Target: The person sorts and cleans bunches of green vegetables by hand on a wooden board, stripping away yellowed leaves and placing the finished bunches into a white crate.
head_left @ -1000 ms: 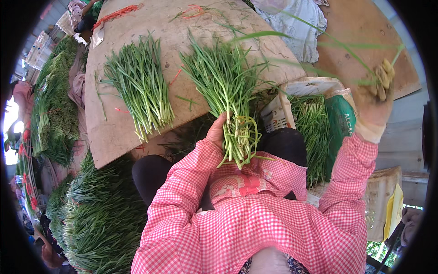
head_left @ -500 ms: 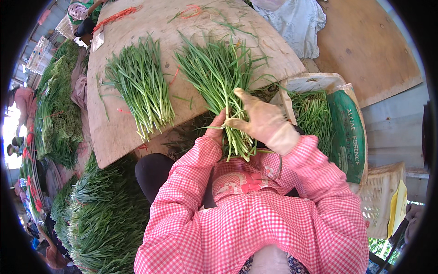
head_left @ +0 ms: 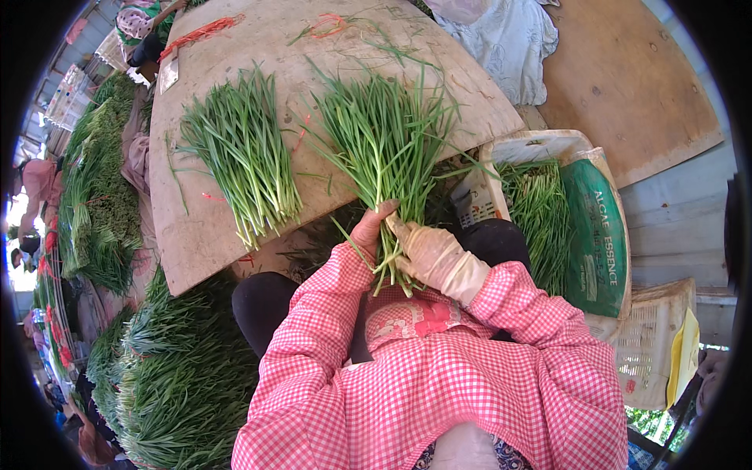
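A bunch of garlic chives (head_left: 384, 141), green leaves fanned out with pale stems, lies partly over the near edge of the board table. My left hand (head_left: 371, 229) is closed round its stems. My right hand (head_left: 437, 254), in a cream glove, grips the same stems from the right, just below the left hand; some of its fingers are hidden. The cut stem ends stick out beneath both hands toward my lap. To the left, a second bunch of chives (head_left: 241, 153) rests on the wooden table (head_left: 196, 243), with its stems pointing at me.
Right of me stands a white crate (head_left: 536, 141) of greens with a green printed sack (head_left: 593, 235) along its side. Orange-red ties (head_left: 202, 37) lie on the table's far left. Large heaps of chives (head_left: 180, 376) fill the left floor. A person (head_left: 145, 23) is at far left.
My right hand has come down and closed on the stems. The held bunch has moved a little toward me and stands straighter, its leaves more spread.
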`<state>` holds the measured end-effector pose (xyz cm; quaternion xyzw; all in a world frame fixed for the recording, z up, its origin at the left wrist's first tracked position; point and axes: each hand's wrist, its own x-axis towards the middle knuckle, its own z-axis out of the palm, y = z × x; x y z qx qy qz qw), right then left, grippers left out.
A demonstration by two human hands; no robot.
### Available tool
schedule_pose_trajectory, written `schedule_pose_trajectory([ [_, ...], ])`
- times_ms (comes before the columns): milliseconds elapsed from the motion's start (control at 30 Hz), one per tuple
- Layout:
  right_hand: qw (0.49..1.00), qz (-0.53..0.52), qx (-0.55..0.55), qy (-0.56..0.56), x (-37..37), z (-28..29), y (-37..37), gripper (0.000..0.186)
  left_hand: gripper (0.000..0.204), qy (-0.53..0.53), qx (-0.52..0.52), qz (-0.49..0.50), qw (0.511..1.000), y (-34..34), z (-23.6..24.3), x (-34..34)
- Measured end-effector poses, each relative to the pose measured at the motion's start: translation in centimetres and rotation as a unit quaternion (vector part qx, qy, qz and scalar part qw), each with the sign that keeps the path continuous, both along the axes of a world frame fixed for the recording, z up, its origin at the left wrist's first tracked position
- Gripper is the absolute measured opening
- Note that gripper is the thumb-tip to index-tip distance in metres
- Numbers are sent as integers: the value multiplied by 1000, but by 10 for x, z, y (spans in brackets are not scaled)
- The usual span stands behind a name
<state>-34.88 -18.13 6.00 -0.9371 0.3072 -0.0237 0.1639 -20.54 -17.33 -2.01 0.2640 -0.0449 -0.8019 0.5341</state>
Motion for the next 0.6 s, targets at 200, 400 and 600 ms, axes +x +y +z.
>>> schedule_pose_trajectory([
  [200,914,122,386,33,-28,74,17,61,37,27,-34,10,999,-4,-1,-3],
  [400,935,49,351,10,-23,76,-22,58,40,-85,-28,46,995,-6,-10,-8],
  [600,975,-148,164,-10,24,4,-69,55,41,-171,-18,71,983,-13,-27,-17],
])
